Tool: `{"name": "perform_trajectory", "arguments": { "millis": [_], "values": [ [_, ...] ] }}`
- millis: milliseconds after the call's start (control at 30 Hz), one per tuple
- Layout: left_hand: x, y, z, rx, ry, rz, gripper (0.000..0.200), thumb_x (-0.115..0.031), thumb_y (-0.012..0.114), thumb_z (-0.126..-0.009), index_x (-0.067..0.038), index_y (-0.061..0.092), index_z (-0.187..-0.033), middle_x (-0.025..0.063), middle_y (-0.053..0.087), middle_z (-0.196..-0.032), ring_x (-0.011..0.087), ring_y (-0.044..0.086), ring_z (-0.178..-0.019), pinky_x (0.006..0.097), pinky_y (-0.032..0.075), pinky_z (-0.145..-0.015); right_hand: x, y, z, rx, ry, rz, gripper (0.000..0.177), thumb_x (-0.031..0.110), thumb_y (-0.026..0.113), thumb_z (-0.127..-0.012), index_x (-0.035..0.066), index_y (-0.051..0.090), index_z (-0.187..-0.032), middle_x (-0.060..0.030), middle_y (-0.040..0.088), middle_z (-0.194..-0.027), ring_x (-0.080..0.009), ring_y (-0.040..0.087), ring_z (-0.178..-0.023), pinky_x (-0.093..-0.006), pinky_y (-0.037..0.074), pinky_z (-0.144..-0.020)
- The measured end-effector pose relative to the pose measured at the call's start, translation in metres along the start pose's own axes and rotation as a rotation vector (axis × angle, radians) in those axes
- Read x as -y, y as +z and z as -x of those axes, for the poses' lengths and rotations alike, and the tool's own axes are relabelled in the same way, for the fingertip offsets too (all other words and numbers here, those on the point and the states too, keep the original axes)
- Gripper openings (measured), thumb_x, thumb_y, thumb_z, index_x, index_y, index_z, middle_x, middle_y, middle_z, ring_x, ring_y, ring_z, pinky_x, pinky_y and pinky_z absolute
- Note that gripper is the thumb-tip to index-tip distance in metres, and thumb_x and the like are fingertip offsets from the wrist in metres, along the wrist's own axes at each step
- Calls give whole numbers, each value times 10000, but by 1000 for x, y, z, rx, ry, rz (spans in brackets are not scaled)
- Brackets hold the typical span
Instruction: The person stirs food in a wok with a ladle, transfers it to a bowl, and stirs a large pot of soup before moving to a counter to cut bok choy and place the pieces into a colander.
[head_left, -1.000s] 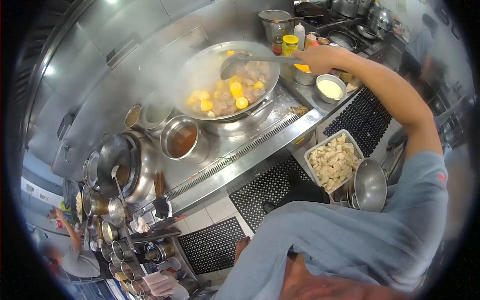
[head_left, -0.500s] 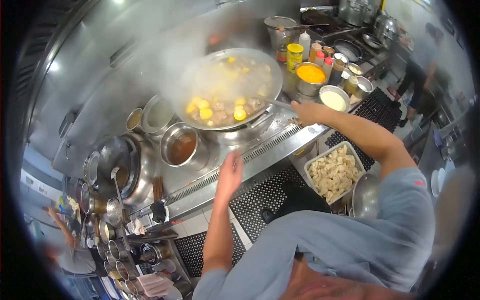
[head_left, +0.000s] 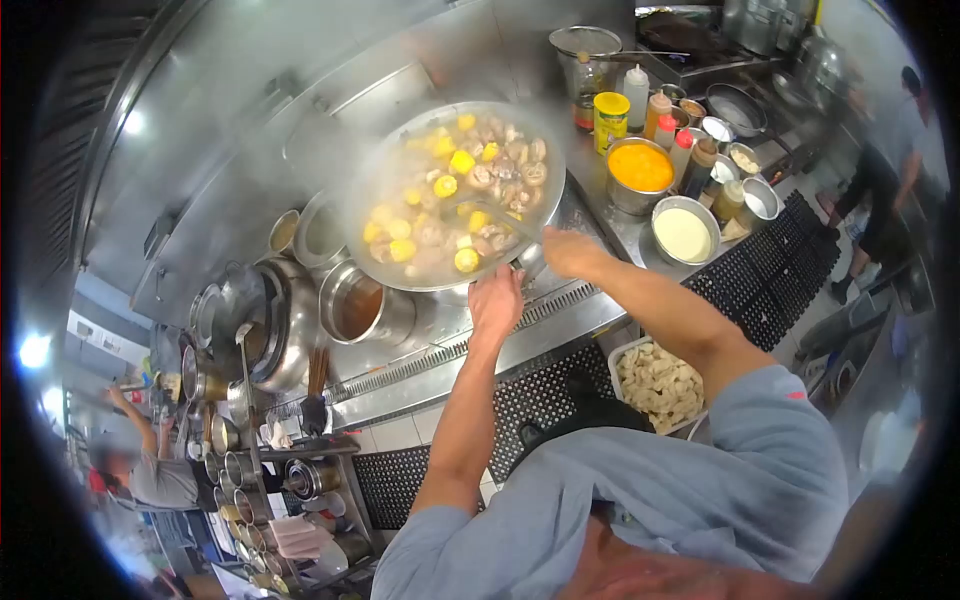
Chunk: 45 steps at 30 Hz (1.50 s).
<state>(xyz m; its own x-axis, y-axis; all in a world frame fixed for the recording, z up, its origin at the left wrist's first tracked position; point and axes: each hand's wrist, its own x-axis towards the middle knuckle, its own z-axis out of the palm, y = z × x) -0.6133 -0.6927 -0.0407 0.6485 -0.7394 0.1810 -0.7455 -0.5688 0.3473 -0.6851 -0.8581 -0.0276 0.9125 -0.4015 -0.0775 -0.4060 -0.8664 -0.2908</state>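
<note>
- Wrapping the right hand (head_left: pixel 570 253) around the handle of a ladle (head_left: pixel 510 220), dipping the bowl end into the food in a large wok (head_left: pixel 553 190).
- Touching the near rim of the wok with the left hand (head_left: pixel 496 298), hiding part of the grip, so being impossible to tell as closed or loose.
- Leaning over a metal counter (head_left: pixel 545 330), with the wok standing raised above it, in front of both hands.
- Tending corn pieces (head_left: pixel 466 260) and chunks of meat (head_left: pixel 480 176) amid steam.
- Having a pot (head_left: pixel 395 320) of brown liquid just left of the left hand.
- Having bowls of orange liquid (head_left: pixel 640 203) and pale yellow liquid (head_left: pixel 657 240) to the right, near squeeze bottles (head_left: pixel 636 95).
- Standing by a white tub (head_left: pixel 615 372) of pale pieces, below the right forearm.
- Sharing the kitchen with a person at far left (head_left: pixel 165 480) and another at far right (head_left: pixel 885 190).
</note>
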Motion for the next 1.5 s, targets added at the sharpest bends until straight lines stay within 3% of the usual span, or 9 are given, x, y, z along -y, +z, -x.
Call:
{"name": "perform_trajectory", "arguments": {
  "millis": [367,433,500,633,867,967,1067,1167,1500],
  "values": [
    [7,5,2,-111,54,59,222,-272,554,-911,-59,585,-970,157,655,-859,371,612,-841,478,440,-793,-16,-43,29,-146,-1,-629,435,233,436,-949,46,437,-1342,-250,636,-848,-350,627,-615,-431,492,-582],
    [4,-3,6,-58,19,93,221,-248,577,-898,-55,582,-1007,159,652,-884,371,609,-869,475,442,-824,-15,-51,5,-141,-17,-644,431,262,425,-973,136,441,-1386,-178,643,-883,-186,536,-484,-366,451,-448],
    [4,-6,29,-513,263,181,228,-183,597,-878,-45,575,-1057,167,631,-990,353,591,-955,451,391,-944,-9,-63,-3,-67,52,-671,442,258,420,-972,117,429,-1390,-177,639,-847,-191,534,-480,-372,467,-473],
    [33,-7,125,-59,52,477,279,-172,617,-863,-14,566,-1087,182,624,-1000,362,597,-933,433,469,-840,-32,-56,16,37,25,-486,453,267,385,-965,32,424,-1351,-284,636,-893,-413,637,-724,-480,495,-700],
    [177,138,341,687,-631,541,357,-326,520,-881,-13,643,-1004,256,641,-979,407,615,-949,461,490,-820,-28,-55,7,100,59,-59,438,165,394,-934,62,386,-1359,-291,634,-903,-430,627,-886,-530,474,-779],
    [254,212,412,787,137,43,330,-291,506,-864,-15,653,-968,264,639,-990,414,608,-962,459,486,-843,-1,-75,9,63,-12,-7,450,158,388,-934,79,368,-1377,-290,633,-894,-443,619,-889,-529,471,-791],
    [193,108,366,675,-334,185,316,-276,496,-848,-13,655,-921,247,647,-956,406,620,-905,468,497,-788,27,-98,-1,-35,-46,-75,482,183,407,-941,123,338,-1414,-282,637,-920,-434,622,-868,-513,476,-780],
    [246,151,358,572,185,188,309,-271,469,-867,-19,649,-874,228,649,-909,389,621,-866,469,497,-748,66,-114,-34,-67,-63,-243,480,208,417,-955,130,336,-1422,-240,653,-910,-387,637,-762,-467,489,-720],
    [245,154,371,327,-1071,1014,308,-285,531,-912,-8,611,-1020,36,623,-757,139,582,-605,258,461,-532,35,-57,-51,-79,-171,-225,495,229,445,-936,56,365,-1393,-271,574,-1188,-374,595,-1041,-438,476,-868]
  ]
}}
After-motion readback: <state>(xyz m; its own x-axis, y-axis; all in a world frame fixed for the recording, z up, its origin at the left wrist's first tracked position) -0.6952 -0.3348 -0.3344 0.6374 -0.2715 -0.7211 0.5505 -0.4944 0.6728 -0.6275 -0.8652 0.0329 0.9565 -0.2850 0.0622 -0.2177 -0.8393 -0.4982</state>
